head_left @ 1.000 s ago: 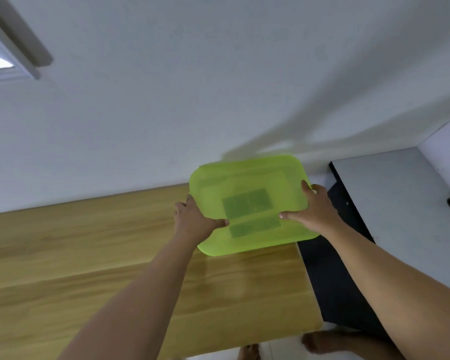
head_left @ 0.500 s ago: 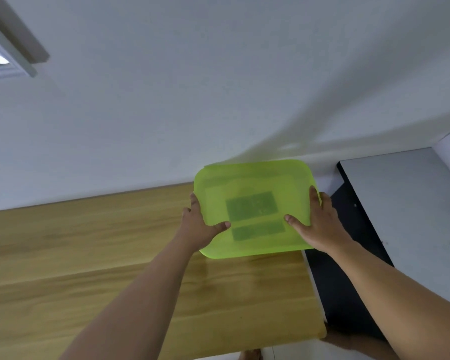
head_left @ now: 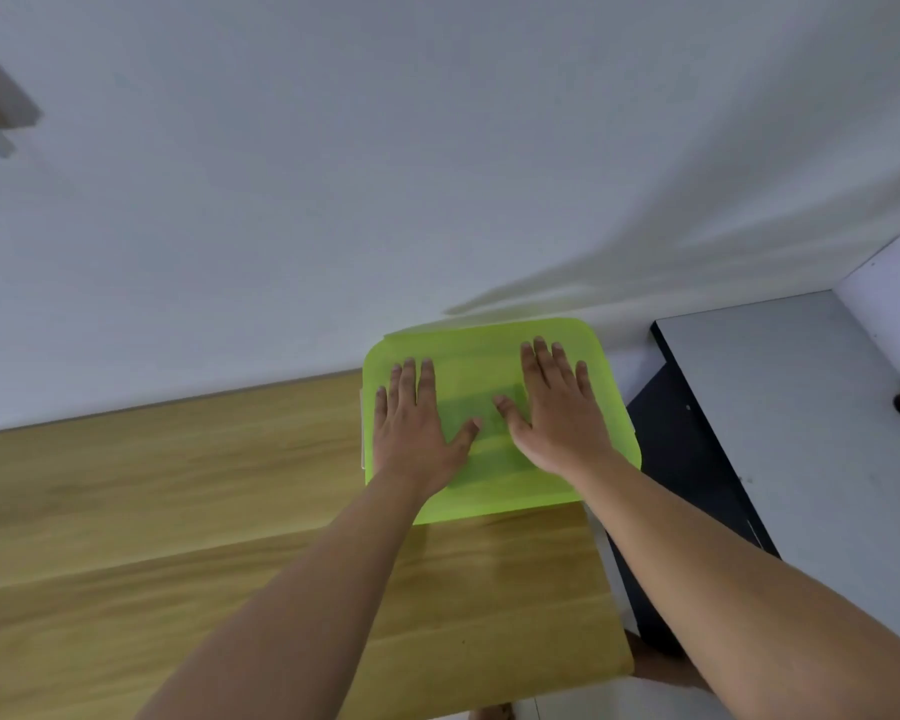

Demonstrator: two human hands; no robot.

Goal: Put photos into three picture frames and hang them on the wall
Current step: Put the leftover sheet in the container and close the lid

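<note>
A: What fills most of the view?

B: A plain white wall (head_left: 437, 174), with soft shadows slanting across its right side. Below it runs a wooden desk (head_left: 152, 511), light oak in colour, whose right end stops just short of a grey desk (head_left: 801, 433) with a dark side panel.

A: And on the wooden one?

B: A lime-green lid (head_left: 484, 335), square with rounded corners and slightly see-through, lies flat at the far right corner, its back edge close against the wall. A thin pale edge shows under its left side, so it seems to sit on a container, though I cannot tell what is inside. A darker rectangular patch shows through the green between the two hands.

A: What are the hands doing?

B: Both are spread flat, palms down, on top of the lid. The left hand (head_left: 414, 423) rests on the lid's left half, the right hand (head_left: 557, 407) on the right half, thumbs pointing toward each other and almost meeting. Neither grasps anything; the fingers are released and extended, only laid against the plastic.

A: Anything smaller?

B: A white cylinder (head_left: 889, 309) lies on the grey desk at the far right, and a bare foot (head_left: 655, 662) shows below the desk edge.
</note>
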